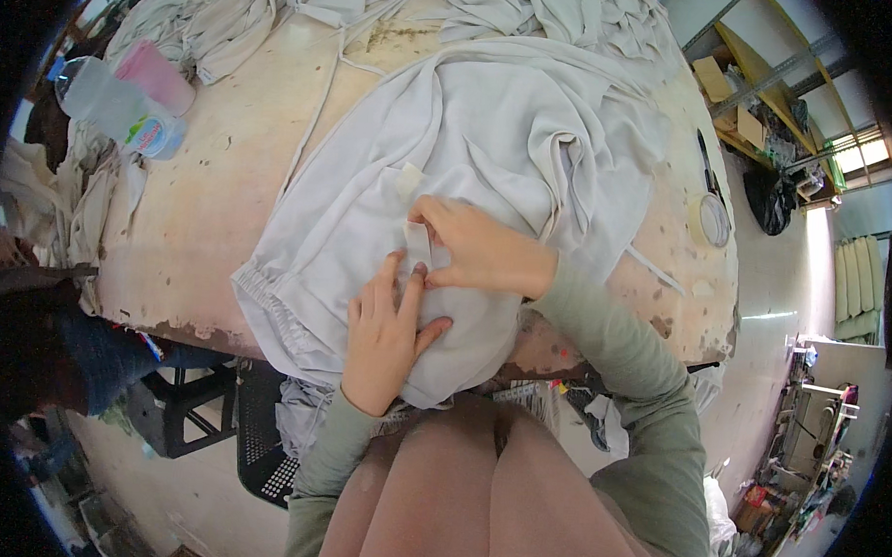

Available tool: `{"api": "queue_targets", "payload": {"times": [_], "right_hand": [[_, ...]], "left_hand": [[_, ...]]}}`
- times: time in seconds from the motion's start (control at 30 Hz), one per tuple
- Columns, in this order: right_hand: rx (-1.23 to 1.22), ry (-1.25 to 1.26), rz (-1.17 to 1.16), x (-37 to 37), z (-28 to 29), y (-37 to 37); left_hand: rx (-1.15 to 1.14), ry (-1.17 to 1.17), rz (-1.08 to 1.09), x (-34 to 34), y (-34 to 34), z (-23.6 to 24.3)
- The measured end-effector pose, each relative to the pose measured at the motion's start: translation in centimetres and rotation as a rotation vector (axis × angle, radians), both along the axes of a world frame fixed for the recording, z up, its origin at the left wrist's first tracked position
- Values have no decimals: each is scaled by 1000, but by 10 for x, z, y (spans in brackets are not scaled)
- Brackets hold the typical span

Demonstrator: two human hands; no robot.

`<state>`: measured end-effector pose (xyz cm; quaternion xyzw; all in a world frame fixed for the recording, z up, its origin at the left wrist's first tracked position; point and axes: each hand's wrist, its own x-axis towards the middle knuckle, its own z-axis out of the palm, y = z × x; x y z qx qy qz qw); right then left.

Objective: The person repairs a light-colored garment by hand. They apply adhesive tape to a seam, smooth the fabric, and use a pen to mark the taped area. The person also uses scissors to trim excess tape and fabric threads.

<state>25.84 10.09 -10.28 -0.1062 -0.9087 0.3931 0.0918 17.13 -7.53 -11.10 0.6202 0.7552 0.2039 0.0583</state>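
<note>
A light grey garment with a gathered elastic waistband lies spread before me, its lower part hanging over the table's near edge. My right hand reaches in from the right, its bent index finger and thumb closed about a short whitish strip on the cloth. My left hand rests flat on the garment with fingers apart, the fingertips by the strip's lower end. Just above the strip, a cream-coloured patch sits on the fabric.
The worn wooden table carries more grey cloth along its far side. A clear bottle and pink cup stand at the left. A tape roll and dark slim tool lie near the right edge. Below left is a black stool.
</note>
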Motion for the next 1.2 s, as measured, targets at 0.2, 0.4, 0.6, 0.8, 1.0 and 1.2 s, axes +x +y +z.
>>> {"api": "queue_targets", "payload": {"times": [0.2,0.4,0.6,0.8,1.0,1.2], "right_hand": [[404,72,-109,-4,-20,21],[582,278,-345,-18,-47,25],[-206,319,-199,60,15,39],[-461,-393,45,238,76,12],[24,-1005,-112,316,-12,-74],[400,-738,-406,354,-87,-133]], "left_hand": [[-129,136,-45,4,-6,-1],[-203,143,-94,8,-11,3],[-148,29,-137,-4,4,13],[-86,-114,-209,-31,34,18],[11,172,-272,-21,61,-12],[-35,161,-243,-23,59,-20]]}}
